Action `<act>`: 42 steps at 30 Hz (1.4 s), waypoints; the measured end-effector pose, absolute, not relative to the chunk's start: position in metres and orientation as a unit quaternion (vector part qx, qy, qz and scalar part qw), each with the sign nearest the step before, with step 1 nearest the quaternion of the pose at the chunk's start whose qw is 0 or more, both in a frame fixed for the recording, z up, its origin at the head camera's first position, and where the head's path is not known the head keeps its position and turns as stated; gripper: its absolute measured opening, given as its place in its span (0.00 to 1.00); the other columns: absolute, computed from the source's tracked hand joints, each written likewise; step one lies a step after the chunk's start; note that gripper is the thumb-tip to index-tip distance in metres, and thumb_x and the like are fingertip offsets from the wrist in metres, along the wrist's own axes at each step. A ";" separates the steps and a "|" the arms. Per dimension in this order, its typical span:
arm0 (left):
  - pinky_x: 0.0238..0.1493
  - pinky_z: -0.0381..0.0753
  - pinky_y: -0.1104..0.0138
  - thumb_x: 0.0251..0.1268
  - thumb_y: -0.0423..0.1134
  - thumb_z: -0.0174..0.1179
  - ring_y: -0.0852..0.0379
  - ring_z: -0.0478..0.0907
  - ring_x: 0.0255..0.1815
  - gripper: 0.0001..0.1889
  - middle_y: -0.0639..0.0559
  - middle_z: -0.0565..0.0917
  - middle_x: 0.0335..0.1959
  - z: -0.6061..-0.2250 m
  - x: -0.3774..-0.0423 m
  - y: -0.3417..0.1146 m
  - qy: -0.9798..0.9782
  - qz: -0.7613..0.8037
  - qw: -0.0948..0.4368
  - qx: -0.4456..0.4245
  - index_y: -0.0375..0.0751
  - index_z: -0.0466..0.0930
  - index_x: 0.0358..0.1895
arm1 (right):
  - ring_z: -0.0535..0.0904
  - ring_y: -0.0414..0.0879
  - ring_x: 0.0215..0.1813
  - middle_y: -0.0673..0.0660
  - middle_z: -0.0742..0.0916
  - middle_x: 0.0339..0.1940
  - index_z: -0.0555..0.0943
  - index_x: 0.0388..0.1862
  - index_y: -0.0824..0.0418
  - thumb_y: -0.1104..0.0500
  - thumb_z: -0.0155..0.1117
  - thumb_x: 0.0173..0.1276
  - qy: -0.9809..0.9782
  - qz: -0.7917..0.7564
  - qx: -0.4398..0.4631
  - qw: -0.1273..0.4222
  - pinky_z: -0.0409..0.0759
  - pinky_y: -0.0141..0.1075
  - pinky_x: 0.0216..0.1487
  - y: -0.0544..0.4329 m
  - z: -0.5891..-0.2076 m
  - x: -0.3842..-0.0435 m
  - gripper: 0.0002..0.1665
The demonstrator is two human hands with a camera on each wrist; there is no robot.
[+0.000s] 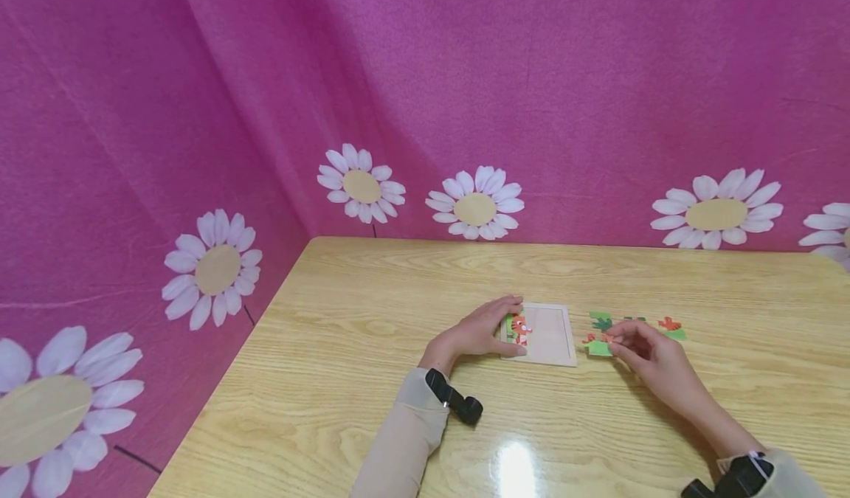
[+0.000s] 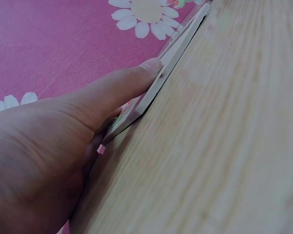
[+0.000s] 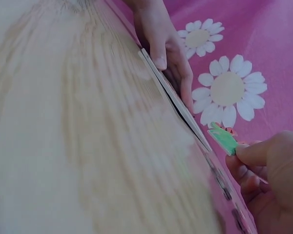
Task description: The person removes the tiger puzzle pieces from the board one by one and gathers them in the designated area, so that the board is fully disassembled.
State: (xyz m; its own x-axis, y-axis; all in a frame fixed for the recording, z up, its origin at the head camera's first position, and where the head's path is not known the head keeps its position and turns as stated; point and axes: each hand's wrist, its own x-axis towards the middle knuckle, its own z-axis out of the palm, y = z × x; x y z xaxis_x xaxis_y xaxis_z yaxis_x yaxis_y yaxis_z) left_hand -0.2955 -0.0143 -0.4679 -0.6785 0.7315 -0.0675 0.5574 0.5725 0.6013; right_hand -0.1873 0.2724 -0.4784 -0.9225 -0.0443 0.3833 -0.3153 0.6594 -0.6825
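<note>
A square jigsaw tray [image 1: 553, 336] with a pale wooden frame lies on the table. Orange and green picture pieces [image 1: 519, 329] fill its left side, while the rest shows bare backing. My left hand [image 1: 479, 328] grips the tray's left side, thumb at the near edge and fingers at the far edge. In the left wrist view the thumb [image 2: 132, 83] lies over the frame. To the tray's right, my right hand [image 1: 654, 358] pinches a green and orange jigsaw piece [image 3: 224, 140] between thumb and fingers. That piece is tilted up off the table in the right wrist view.
Several loose jigsaw pieces lie right of the tray, among them a dark-green-patterned one [image 1: 600, 321] and a red and green one [image 1: 674, 327]. My right hand partly hides others. A pink cloth [image 1: 564, 99] with white daisies hangs behind and left of the wooden table [image 1: 372, 291].
</note>
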 end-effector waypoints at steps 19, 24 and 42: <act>0.82 0.48 0.63 0.61 0.53 0.66 0.59 0.46 0.82 0.42 0.57 0.53 0.81 -0.470 -0.296 -0.015 0.874 0.278 0.157 0.365 0.44 0.59 0.75 | 0.74 0.20 0.34 0.29 0.80 0.33 0.80 0.44 0.67 0.74 0.66 0.61 -0.875 0.420 0.106 0.218 0.74 0.15 0.30 0.303 -0.488 -0.176 0.13; 0.83 0.48 0.63 0.61 0.53 0.67 0.59 0.46 0.82 0.42 0.57 0.53 0.81 -0.470 -0.295 -0.015 0.874 0.280 0.158 0.365 0.44 0.59 0.75 | 0.75 0.20 0.34 0.28 0.80 0.33 0.79 0.46 0.68 0.74 0.64 0.63 -0.875 0.420 0.102 0.218 0.74 0.14 0.31 0.310 -0.487 -0.174 0.12; 0.82 0.48 0.64 0.61 0.53 0.66 0.59 0.47 0.82 0.41 0.58 0.54 0.80 -0.468 -0.295 -0.014 0.875 0.278 0.156 0.365 0.44 0.60 0.74 | 0.73 0.19 0.31 0.26 0.79 0.31 0.79 0.44 0.66 0.70 0.66 0.64 -0.886 0.389 0.075 0.242 0.71 0.16 0.26 0.338 -0.489 -0.166 0.10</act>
